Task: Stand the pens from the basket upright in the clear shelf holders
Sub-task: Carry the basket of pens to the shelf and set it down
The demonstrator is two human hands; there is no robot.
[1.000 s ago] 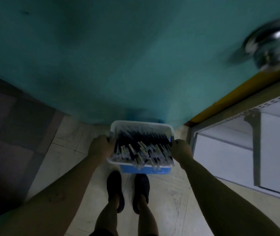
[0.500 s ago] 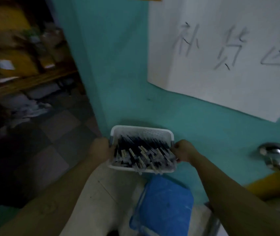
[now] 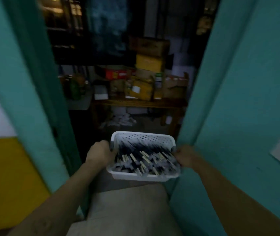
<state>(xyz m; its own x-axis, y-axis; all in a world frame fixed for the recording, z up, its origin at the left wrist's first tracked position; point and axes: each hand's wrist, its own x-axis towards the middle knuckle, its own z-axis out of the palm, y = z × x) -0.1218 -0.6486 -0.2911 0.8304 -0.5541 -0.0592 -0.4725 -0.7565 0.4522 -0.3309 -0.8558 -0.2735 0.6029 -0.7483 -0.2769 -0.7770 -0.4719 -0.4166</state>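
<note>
**A:** What has changed in the last second?

**B:** Mostly the view. A second ago it looked down at the floor with a closed teal wall of door just ahead. Half a second ago a paper sign on that door filled it. Now the door (image 3: 248, 103) stands open to the right of the right grip, and a dark storeroom shows beyond both grips. The basket (image 3: 142, 138) has kept its place between the hands throughout.

**A:** And the hold?

**B:** The left grip (image 3: 100, 154) is curled round the basket's left end, with the thumb over the grey handle. The right grip (image 3: 185, 158) is closed on the opposite end, though blur hides its fingers. The basket hangs in the air between them, roughly level.

**A:** What does that mean for the job?

**B:** I judge this to be the carrying stage only. No clear holders show anywhere, and no pen has been stood up yet.

**A:** What is in the containers?

**B:** The basket is white and perforated. The pens (image 3: 144, 160) are heaped flat inside it between the grips, dark barrels with pale ends, too blurred to count. Well beyond the grips a wooden shelf (image 3: 139, 103) carries stacked cardboard boxes (image 3: 148, 63), yellow and brown. I cannot tell what they hold.
</note>
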